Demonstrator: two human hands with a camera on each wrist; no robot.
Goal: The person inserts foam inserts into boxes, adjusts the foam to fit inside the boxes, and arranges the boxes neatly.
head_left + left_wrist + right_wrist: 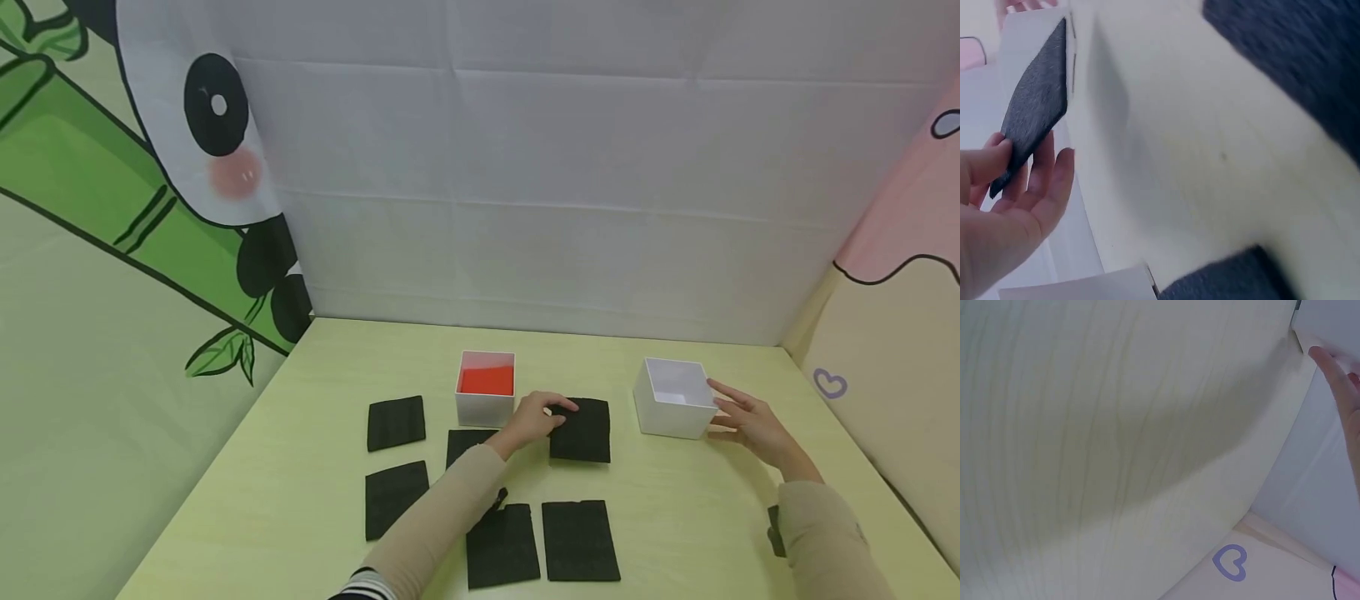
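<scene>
Left hand (pixel 532 418) is pinching a black felt square (pixel 585 437), best kept level, right hand (pixel 756 429), fingers extended, touching a lower-right white open-topped box (pixel 669 419).

Pale yellow table (pixel 225 517), wood-grained. Behind it, white sheet (pixel 555 150), creased across. Left: printed panda (pixel 172 150), black eye (pixel 206 92), pink cheek (pixel 234 175); green bamboo (pixel 75 125) slanting down rightward; leaf sprig (pixel 225 354) below. Right: pink patch (pixel 907 200), wavy black edge; purple heart (pixel 831 383) below.

- The left sleeve (pixel 438 515) hid part of a black square (pixel 465 443).
- The right wrist view's edge cut off the right hand (pixel 1349 406).
- In the left wrist view, a nearer square (pixel 1297 56) was blurred and cut off.
</scene>
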